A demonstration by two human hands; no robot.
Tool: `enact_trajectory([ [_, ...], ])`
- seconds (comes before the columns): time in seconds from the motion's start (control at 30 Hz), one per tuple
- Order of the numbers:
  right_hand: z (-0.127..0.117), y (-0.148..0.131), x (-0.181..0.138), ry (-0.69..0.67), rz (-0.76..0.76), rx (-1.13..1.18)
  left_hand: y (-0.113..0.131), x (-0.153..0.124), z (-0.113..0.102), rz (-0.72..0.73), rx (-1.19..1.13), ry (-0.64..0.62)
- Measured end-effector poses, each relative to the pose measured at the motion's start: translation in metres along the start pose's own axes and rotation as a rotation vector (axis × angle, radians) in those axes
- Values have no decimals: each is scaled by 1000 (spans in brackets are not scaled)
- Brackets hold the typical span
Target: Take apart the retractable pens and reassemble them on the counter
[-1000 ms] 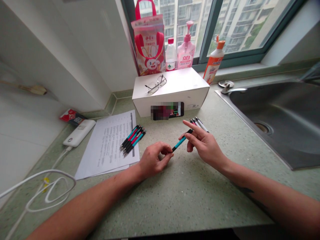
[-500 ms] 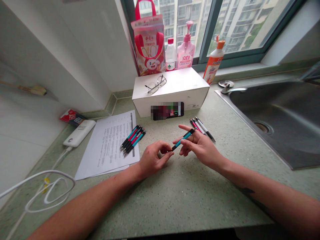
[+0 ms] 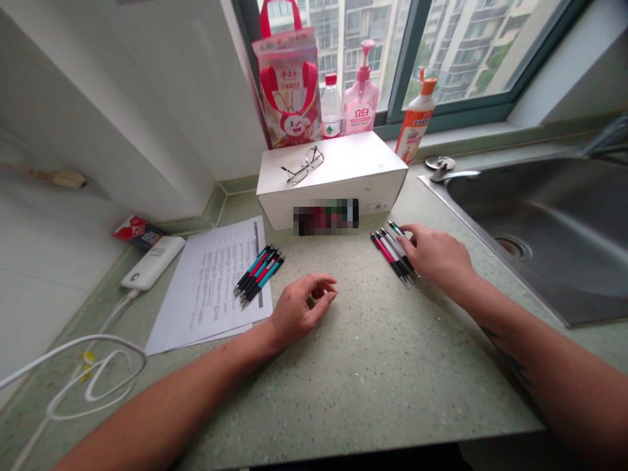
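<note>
My right hand (image 3: 439, 255) is at the right of the counter with its fingers on a blue pen (image 3: 395, 227), mostly hidden under the hand. Just left of it lies a slanted row of pens; the pink pen (image 3: 383, 252) is at its left end, with white-and-black pens beside it. My left hand (image 3: 301, 304) rests on the counter, fingers loosely curled and thumb apart, holding nothing. Left of that hand, several blue, pink and black pens (image 3: 262, 271) lie in a bunch on printed sheets (image 3: 206, 288).
A white box (image 3: 338, 167) stands at the back with glasses (image 3: 303, 165) on top and a phone (image 3: 326, 217) leaning on its front. Behind are a pink pump bottle (image 3: 362, 104) and an orange bottle (image 3: 416, 121). The sink (image 3: 554, 261) is right; a power bank (image 3: 154, 263) with cable is left.
My right hand has carried the blue pen rightward to the row of pens, out of my left fingers. My left hand has stayed in place and now holds nothing.
</note>
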State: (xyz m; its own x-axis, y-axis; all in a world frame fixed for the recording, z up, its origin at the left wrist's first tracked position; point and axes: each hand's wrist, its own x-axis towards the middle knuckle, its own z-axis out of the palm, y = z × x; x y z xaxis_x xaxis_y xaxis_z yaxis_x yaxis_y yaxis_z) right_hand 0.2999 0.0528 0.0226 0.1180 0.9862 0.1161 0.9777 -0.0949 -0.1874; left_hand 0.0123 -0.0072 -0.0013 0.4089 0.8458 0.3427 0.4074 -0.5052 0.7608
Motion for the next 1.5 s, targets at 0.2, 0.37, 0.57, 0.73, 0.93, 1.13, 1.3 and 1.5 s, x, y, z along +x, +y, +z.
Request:
enact_trajectory([
  [0.2,7,1,-1,-70,7,-60,1,0,0,9,13,-8],
  [0.37,8,0,-2,-75,-4,-84,-2,-1,0,24,83,26],
  [0.57,3,-6,-6,-43,-16,-109,-4,11,-21,46,716,28],
  [0.73,-3,-12,-11,5,-49,-110,-4,20,-39,-216,1171,-86],
  [0.93,-4,-11,-13,58,-78,-102,-11,21,-48,-325,1294,-164],
  [1.13,-1,-21,-21,89,-243,11,-13,14,-30,-2,1042,-143],
  [1.3,8,-35,-34,114,-517,173,-2,6,-13,187,797,-171],
  [1.5,11,-44,-43,68,-737,305,9,5,-18,54,941,-243],
])
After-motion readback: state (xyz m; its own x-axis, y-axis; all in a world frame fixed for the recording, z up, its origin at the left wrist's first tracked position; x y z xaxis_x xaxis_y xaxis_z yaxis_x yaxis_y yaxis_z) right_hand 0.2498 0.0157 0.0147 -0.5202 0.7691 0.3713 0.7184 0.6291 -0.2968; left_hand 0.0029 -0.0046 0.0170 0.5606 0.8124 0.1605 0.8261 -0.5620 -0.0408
